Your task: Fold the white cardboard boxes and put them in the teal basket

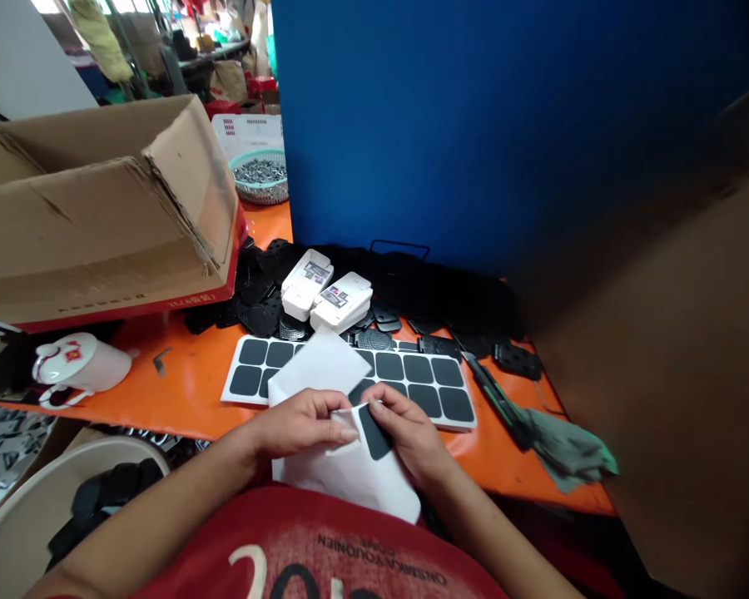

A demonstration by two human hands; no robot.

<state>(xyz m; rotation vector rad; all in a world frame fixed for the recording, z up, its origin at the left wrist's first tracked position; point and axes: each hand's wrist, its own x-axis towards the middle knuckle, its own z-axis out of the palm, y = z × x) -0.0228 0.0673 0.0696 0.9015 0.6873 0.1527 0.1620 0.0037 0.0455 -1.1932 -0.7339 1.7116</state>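
Observation:
Close to my body, my left hand [312, 424] is closed on a white backing sheet [324, 476], thumb on top and fingers curled around its edge. My right hand [410, 428] pinches a dark square sticker [374, 434] at its upper edge. That sticker lies against the white sheet; whether it is fully loose cannot be seen. Under and beyond my hands is a sticker sheet [421, 401] with rows of dark rounded squares. A folded part of the white paper [324, 362] stands over its left half.
Two stacks of white cards [343, 301] rest on black plastic parts [259, 316]. A green utility knife [496, 401] and grey cloth [565, 449] lie right. Left are a cardboard box [93, 225], a white mug [84, 364] and a tub [12, 520]. A blue panel [412, 125] stands behind.

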